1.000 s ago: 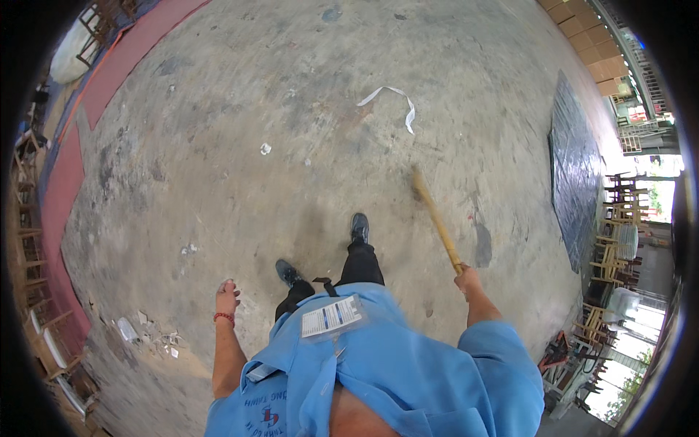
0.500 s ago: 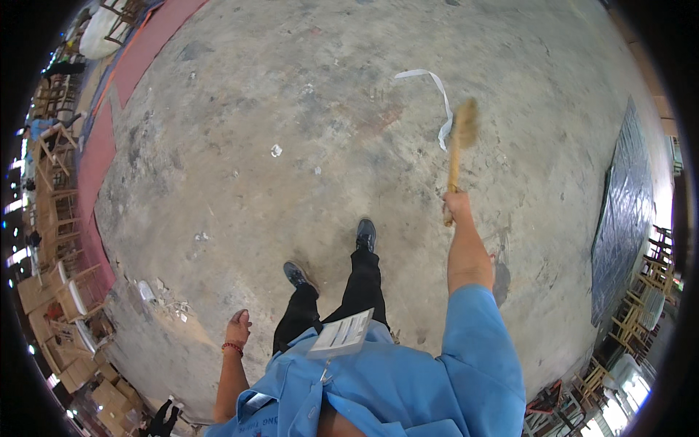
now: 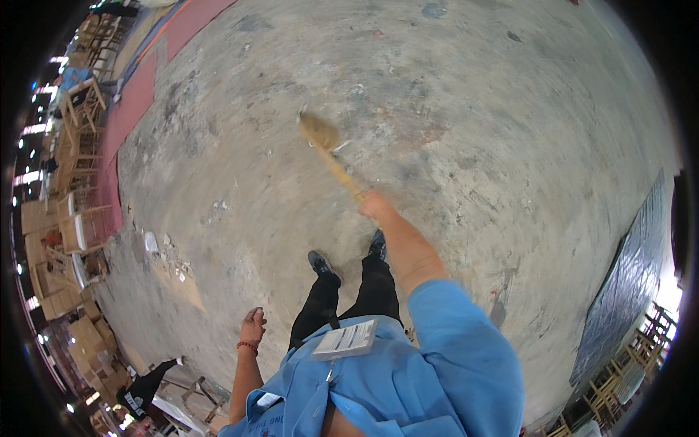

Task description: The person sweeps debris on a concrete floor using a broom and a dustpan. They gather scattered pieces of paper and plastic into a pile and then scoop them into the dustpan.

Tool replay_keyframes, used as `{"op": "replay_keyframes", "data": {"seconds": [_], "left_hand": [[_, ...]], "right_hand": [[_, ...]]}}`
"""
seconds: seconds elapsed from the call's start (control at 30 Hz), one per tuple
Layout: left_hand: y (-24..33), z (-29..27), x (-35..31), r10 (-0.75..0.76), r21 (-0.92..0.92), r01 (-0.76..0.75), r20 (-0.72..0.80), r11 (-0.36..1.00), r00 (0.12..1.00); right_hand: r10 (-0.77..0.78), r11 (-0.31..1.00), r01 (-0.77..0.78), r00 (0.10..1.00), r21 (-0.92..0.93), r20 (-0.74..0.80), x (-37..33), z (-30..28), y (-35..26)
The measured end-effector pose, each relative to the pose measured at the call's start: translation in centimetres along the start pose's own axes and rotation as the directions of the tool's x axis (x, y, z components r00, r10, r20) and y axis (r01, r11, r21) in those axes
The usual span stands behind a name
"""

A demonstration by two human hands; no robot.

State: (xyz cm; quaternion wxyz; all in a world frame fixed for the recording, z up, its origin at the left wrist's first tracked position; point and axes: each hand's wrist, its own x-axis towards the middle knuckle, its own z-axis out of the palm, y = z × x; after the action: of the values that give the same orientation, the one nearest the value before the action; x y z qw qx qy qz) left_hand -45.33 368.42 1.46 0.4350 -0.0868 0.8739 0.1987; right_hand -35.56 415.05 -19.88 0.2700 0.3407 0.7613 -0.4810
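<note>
My right hand [image 3: 375,206] is closed round the wooden handle of a straw hand broom [image 3: 338,172]. The broom's bristle head is smeared by motion and tilts toward the far left, at the floor. A small white strip [image 3: 341,146] shows beside the bristles; the rest of it seems hidden by the broom. My left hand [image 3: 253,327] hangs low at my left side, a red bead bracelet on its wrist. Its fingers are loosely curled, slightly apart, with nothing visible in them.
Scraps and debris [image 3: 172,256] lie on the concrete floor [image 3: 466,197] at left. Beyond them are a red mat [image 3: 132,116], wooden chair frames [image 3: 80,156] and cardboard boxes [image 3: 89,344]. A person in black [image 3: 148,390] is at lower left. A dark plastic sheet [image 3: 619,284] lies right.
My right hand has swung the broom from right to left across the floor. The long white strip now shows only as a small piece beside the bristles. My view has turned somewhat.
</note>
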Motion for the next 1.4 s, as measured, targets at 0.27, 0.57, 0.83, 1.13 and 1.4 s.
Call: {"op": "replay_keyframes", "data": {"seconds": [0.27, 0.57, 0.83, 1.13, 1.4], "left_hand": [[-4.0, -0.4, 1.0, -0.031, -0.077, 0.027, -0.054, 0.997, 0.998], [-2.8, 0.5, 4.0, -0.011, -0.007, 0.011, 0.094, 1.0, 0.995], [-3.3, -1.3, 5.9, 0.051, -0.038, -0.048, 0.084, 0.998, 0.995], [-9.6, -6.5, 10.9, 0.043, -0.129, -0.022, 0.16, 0.991, 0.986], [-19.2, -15.7, 13.7, 0.02, -0.258, -0.031, -0.045, 0.966, 0.999]], "right_hand": [[0.028, 0.998, -0.038, 0.984, -0.051, -0.177, -10.4, 2.9, 1.9], [0.569, 0.736, -0.665, 0.708, -0.126, -0.419, -28.5, -4.2, 25.2], [0.729, 0.656, -0.54, 0.635, 0.528, -0.256, -26.2, 3.8, 24.9], [0.49, 0.641, -0.167, 0.84, 0.749, -0.232, -13.6, 23.0, -1.8], [0.034, 0.667, -0.159, 0.982, 0.727, 0.184, -2.4, 27.6, -26.3]]}}
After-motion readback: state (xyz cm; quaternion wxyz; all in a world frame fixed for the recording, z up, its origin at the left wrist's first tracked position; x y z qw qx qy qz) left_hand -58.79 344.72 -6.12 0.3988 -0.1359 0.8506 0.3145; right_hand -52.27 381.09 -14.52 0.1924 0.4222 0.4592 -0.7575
